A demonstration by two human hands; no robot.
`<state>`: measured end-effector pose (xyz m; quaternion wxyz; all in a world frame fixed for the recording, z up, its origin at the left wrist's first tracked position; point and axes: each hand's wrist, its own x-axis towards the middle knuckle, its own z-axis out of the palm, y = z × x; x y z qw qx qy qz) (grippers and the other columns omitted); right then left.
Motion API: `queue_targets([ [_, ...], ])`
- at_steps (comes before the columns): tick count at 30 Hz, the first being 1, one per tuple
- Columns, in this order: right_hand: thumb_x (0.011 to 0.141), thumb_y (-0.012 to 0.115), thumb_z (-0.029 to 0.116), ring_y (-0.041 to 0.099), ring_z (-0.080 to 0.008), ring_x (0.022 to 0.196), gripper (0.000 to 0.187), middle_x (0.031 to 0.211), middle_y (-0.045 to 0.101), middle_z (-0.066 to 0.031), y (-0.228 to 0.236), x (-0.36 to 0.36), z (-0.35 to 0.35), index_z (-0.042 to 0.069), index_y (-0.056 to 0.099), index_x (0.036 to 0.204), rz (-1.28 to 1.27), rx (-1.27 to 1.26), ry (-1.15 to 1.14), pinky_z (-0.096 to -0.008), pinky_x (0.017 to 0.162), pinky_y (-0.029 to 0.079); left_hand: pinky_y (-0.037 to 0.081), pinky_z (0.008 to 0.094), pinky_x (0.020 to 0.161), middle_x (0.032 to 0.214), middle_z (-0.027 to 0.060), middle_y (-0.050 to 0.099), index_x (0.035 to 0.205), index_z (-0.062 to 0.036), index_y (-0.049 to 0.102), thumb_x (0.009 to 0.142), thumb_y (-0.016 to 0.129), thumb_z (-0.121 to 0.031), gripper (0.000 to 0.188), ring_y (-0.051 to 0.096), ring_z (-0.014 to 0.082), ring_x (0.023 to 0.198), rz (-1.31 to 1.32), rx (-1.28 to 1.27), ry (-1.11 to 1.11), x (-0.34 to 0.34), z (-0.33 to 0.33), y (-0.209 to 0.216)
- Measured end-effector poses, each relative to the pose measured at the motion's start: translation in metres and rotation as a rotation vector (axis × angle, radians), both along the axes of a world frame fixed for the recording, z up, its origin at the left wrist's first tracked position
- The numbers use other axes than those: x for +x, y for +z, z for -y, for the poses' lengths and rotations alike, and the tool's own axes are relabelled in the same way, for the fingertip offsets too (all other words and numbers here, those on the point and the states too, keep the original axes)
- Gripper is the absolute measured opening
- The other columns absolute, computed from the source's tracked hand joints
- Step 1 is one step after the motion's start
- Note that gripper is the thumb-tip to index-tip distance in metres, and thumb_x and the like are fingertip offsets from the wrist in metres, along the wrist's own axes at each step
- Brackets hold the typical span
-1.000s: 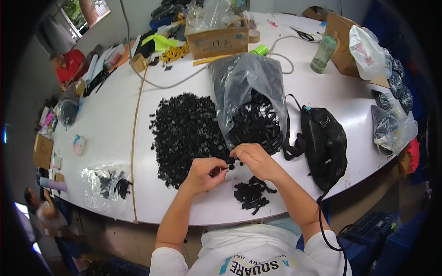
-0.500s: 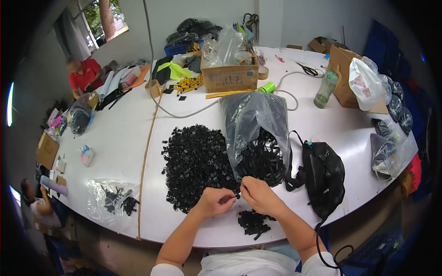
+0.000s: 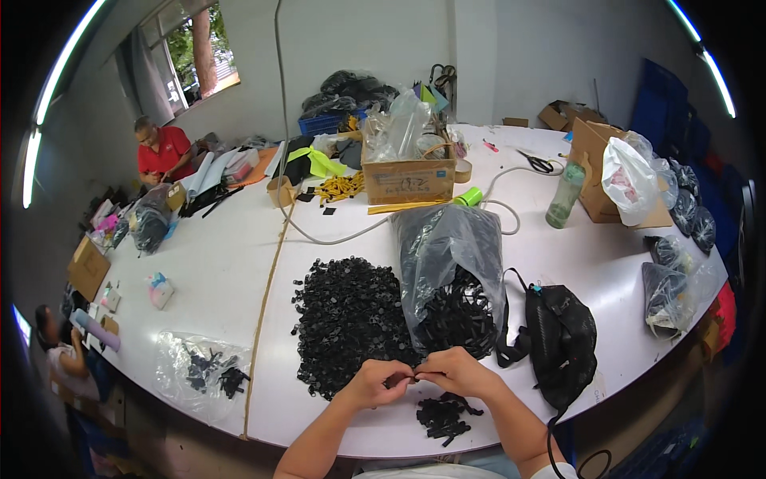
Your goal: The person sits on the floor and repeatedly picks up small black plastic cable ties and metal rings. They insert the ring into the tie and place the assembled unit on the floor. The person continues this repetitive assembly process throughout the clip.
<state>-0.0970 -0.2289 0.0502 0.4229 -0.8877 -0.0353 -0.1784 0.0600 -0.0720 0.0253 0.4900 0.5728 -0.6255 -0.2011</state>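
Fingertip to fingertip, my left hand (image 3: 378, 385) and my right hand (image 3: 458, 372) pinch a small dark piece (image 3: 413, 378) between them. Its exact kind is too small to make out. Beyond my left hand spreads a large heap of small black plastic fittings (image 3: 347, 323) with loops. A clear plastic bag (image 3: 443, 235) lies beyond my right hand, its mouth toward me, with short black straps (image 3: 459, 315) spilling inside the opening. Just below my hands, near the table edge, sits a small pile of black strap pieces (image 3: 445, 417).
A black mesh bag (image 3: 562, 335) lies right of my right arm. On the left is a flat clear bag (image 3: 203, 371) with black pieces. Farther back stand a cardboard box (image 3: 411, 182), a green bottle (image 3: 565, 195) and scissors (image 3: 538, 162). Two people sit along the left side.
The view has tilted upward, so the table sits lower in the picture. My fingertips stay together over the near table, with the small dark piece now visible between them.
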Motion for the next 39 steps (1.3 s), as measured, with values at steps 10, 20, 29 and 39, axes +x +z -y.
queue_targets([
  [10,0.084,0.069,0.018,0.061,-0.0289,0.060,0.017,0.069,0.064,-0.0127,-0.005,-0.003,0.018,0.001,0.070,0.086,-0.166,0.226,0.308,-0.0353,0.056,0.046,0.049,0.0284,0.063,0.083,0.0097,0.063,0.088,-0.0003,0.064,0.074,0.066,0.008,0.017,0.061,0.0202,0.071,-0.069,-0.091,-0.249,0.006,0.012,0.008],
  [20,0.084,0.064,0.008,0.062,-0.0274,0.069,0.014,0.077,0.066,-0.0146,0.008,-0.002,0.016,-0.004,0.068,0.091,-0.174,0.256,0.249,-0.0344,0.063,0.047,0.046,0.0261,0.060,0.084,0.0090,0.063,0.087,0.0004,0.065,0.077,0.066,0.006,0.012,0.058,0.0161,0.069,-0.155,-0.019,-0.210,0.004,0.009,0.011],
  [29,0.085,0.063,0.010,0.061,-0.0288,0.066,0.012,0.076,0.066,-0.0140,-0.006,0.000,0.013,-0.001,0.068,0.087,-0.124,0.199,0.335,-0.0353,0.061,0.048,0.050,0.0310,0.066,0.083,0.0107,0.064,0.087,-0.0009,0.065,0.074,0.067,0.006,0.015,0.063,0.0231,0.075,-0.036,0.041,-0.203,0.007,0.002,0.012],
  [39,0.092,0.060,0.020,0.056,-0.0099,0.051,0.021,0.059,0.063,-0.0042,0.003,0.000,0.007,0.001,0.070,0.094,-0.298,0.307,0.194,-0.0244,0.048,0.042,0.051,0.0311,0.063,0.084,0.0110,0.062,0.091,-0.0017,0.066,0.076,0.070,0.004,0.016,0.063,0.0244,0.074,0.134,-0.155,-0.002,-0.006,0.003,0.013],
])
